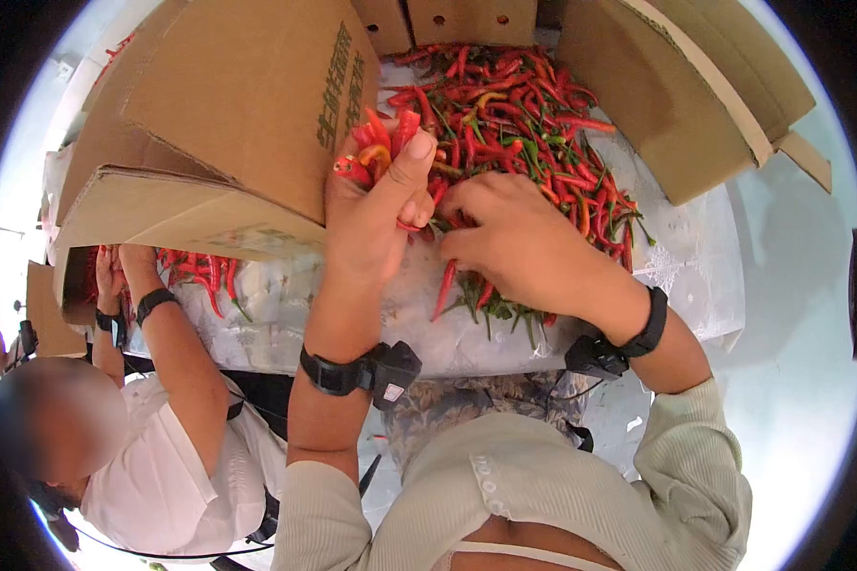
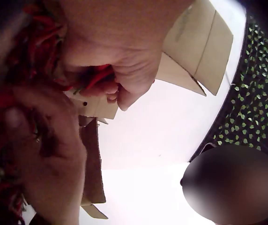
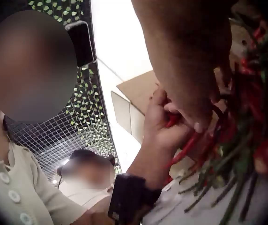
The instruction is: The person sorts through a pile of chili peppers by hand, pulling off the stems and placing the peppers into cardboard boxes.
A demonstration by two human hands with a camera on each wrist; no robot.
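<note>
My left hand [image 1: 367,233] grips a small bunch of red chili peppers [image 1: 406,128], their ends standing up past the thumb; one is orange-yellow. In the left wrist view, red chilies [image 2: 100,77] show inside the curled fingers. Close beside it, my right hand [image 1: 533,243] reaches palm down into the near left side of a heap of red chilies [image 1: 505,114] with green stems. Its thumb and forefinger stand apart over the chilies, and the other fingertips are hidden. I cannot tell whether it holds one. A red chili [image 1: 445,288] lies just below the thumb.
A large cardboard box [image 1: 238,105] stands to the left of the heap, another cardboard box [image 1: 657,95] to the right. Plastic sheeting [image 1: 705,257] covers the table. At the left, another person in a white shirt [image 1: 176,466] has hands near more red chilies [image 1: 214,276].
</note>
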